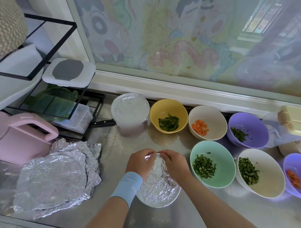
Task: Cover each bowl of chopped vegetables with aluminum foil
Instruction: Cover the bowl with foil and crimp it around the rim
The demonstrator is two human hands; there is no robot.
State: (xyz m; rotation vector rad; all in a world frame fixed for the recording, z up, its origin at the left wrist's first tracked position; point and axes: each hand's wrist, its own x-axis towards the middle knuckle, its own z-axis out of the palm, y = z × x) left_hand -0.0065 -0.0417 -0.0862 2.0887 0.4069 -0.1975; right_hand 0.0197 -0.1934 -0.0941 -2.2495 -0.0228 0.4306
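Shiny steel table point(209, 219) by a cartoon-covered window point(170, 34). The bowl point(164, 201) sits upright, round, no real long axis. Left hand point(138, 162) and right hand point(174, 163) fingers both pinch the foil point(156, 184) at its far rim.

right edge crops the nearer purple bowl point(295, 164).

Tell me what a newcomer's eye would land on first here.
First, the hands in the middle front: the left hand and right hand pinch the foil at the far rim of the bowl it hides. To their right stand open bowls of chopped greens and carrot, among them the mint bowl and yellow bowl. Crinkled foil sheets lie stacked at the left, and one covered bowl stands at the back.
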